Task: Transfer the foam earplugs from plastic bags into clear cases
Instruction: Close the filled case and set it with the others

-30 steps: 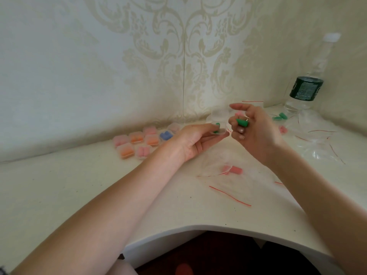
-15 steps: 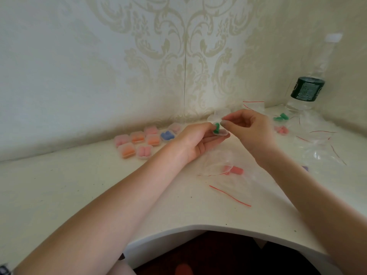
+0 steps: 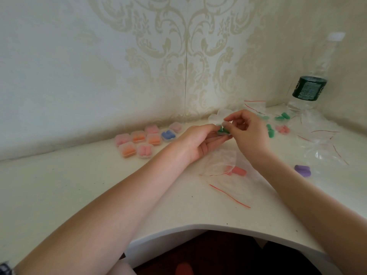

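Green earplugs (image 3: 222,132) sit in a clear case (image 3: 222,129) cradled by the left hand (image 3: 200,140) above the counter (image 3: 83,187); the right hand (image 3: 246,130) pinches its lid. Filled cases (image 3: 146,140) cluster left; a bag (image 3: 228,165) holds pink plugs.

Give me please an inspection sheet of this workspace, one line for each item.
Surface: white curved desk, some dark specks.
Job's things: small clear plastic case with green foam earplugs held between both hands; filled clear cases grouped by the wall; bagged pink earplugs.
Clutter: empty clear bags, loose green earplugs, purple earplugs, water bottle.
Fingers: left hand holds the case; right hand pinches it.
Cables: nothing seen.
Surroundings: patterned wallpaper.
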### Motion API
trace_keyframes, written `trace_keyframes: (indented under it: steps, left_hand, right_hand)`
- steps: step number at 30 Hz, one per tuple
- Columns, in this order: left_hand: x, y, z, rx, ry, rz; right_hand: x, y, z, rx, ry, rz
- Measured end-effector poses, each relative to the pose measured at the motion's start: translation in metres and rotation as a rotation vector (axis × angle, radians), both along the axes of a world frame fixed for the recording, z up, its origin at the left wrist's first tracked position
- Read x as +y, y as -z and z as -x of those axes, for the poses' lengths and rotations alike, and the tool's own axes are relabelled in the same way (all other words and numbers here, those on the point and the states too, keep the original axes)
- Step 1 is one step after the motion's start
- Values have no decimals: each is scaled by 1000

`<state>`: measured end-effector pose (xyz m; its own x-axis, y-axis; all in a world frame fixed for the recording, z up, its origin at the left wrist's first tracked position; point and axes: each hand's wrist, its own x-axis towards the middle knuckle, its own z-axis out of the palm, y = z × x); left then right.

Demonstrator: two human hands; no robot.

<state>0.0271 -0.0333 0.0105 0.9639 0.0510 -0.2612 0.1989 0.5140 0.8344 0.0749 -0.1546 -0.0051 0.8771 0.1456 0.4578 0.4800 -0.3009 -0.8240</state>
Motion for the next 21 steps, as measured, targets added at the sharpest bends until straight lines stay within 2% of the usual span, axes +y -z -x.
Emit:
trace_keyframes:
  steps: [8,11,16,21]
  left_hand:
    - [9,1,-5,29,-79,54]
    - [10,1,-6,24,-86,3]
    - [8,2,-6,15,-73,-40]
    - [11,3,-7,13,-60,-20]
  right_hand:
    - [-3,-4,1,-79,-115,144]
    - [-5,-4,-1,-111,-124,227]
    - [-5,-6,1,-147,-109,217]
    - [-9,-8,-2,-55,-59,148]
